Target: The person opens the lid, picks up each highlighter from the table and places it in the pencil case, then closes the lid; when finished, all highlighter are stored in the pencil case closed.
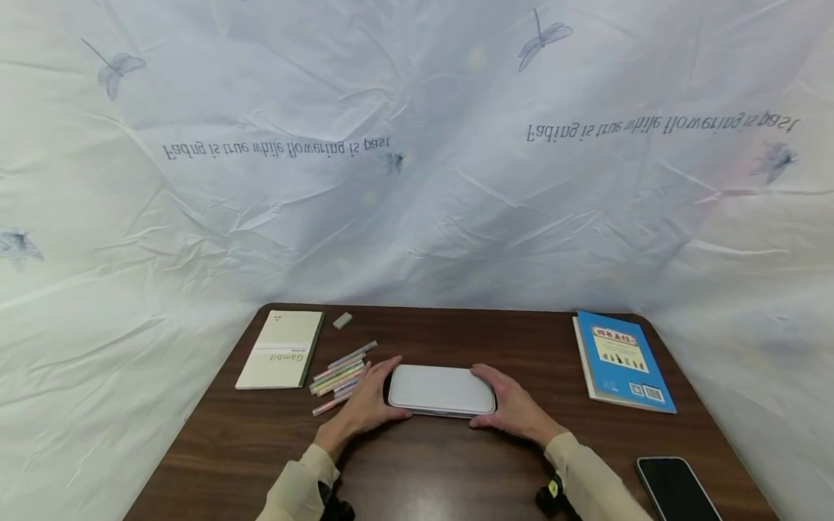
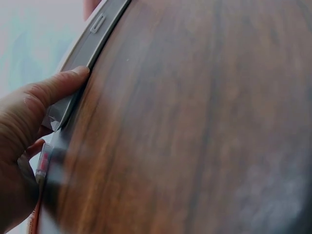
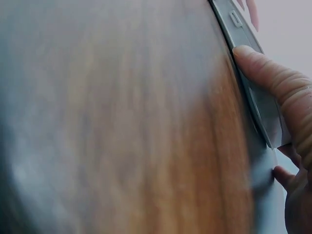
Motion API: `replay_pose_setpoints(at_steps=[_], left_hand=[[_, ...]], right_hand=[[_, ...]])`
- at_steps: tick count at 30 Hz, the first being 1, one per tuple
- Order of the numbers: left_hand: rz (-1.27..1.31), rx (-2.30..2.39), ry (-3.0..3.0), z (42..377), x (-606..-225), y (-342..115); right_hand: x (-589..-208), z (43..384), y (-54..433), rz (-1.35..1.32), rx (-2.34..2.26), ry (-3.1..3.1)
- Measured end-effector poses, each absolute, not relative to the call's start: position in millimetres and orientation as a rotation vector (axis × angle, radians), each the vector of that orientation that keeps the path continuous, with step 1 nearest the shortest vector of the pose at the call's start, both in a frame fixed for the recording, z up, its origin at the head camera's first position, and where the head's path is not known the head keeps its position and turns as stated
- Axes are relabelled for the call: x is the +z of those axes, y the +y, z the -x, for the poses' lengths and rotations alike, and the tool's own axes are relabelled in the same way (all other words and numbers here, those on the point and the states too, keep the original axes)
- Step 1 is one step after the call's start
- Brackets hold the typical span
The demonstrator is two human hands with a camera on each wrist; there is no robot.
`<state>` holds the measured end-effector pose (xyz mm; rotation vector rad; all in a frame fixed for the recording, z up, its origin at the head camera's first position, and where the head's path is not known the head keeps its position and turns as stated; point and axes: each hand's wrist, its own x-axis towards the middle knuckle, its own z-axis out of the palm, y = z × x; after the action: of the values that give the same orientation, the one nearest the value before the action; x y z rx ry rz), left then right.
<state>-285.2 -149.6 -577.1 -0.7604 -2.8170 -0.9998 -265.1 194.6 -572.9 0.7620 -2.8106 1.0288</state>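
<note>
A flat white box (image 1: pixel 443 389) with rounded corners lies on the table between both hands. My left hand (image 1: pixel 370 404) grips its left end, thumb at the near side and fingers round the far corner. At the opposite end, my right hand (image 1: pixel 511 405) holds the box the same way. In the left wrist view the thumb (image 2: pixel 66 84) presses the box's grey side (image 2: pixel 97 30), where a small raised rectangle shows. The right wrist view has the other thumb (image 3: pixel 258 66) on that side (image 3: pixel 248 36) too. Several coloured pens (image 1: pixel 340 376) lie right beside my left hand.
A cream notebook (image 1: pixel 276 354) lies at the table's left, with an eraser (image 1: pixel 342 320) near its far corner. To the right are a blue book (image 1: pixel 625 362) and, nearer, a dark-screened phone (image 1: pixel 677 488). A pale printed sheet (image 1: pixel 417 217) hangs behind the brown table (image 1: pixel 456 470).
</note>
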Motion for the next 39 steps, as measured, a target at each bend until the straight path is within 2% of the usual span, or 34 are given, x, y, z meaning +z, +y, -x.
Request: replay_pose_setpoints(at_steps=[12,27,39], left_hand=[[0.776,-0.994,-2.801,287.6,-582.4,-150.2],[0.744,-1.115,-2.731,288.2,-581.5,-153.7],[0.73,-1.156,-2.762,289.0,-583.5,-153.4]], right_hand=[[-578.7,265.7,197.0,-0.763,1.088,-2.732],[-566.1,277.4,198.2,-0.711,1.173,-2.803],[-547.8,280.2,197.7,-0.54,1.603,-2.626]])
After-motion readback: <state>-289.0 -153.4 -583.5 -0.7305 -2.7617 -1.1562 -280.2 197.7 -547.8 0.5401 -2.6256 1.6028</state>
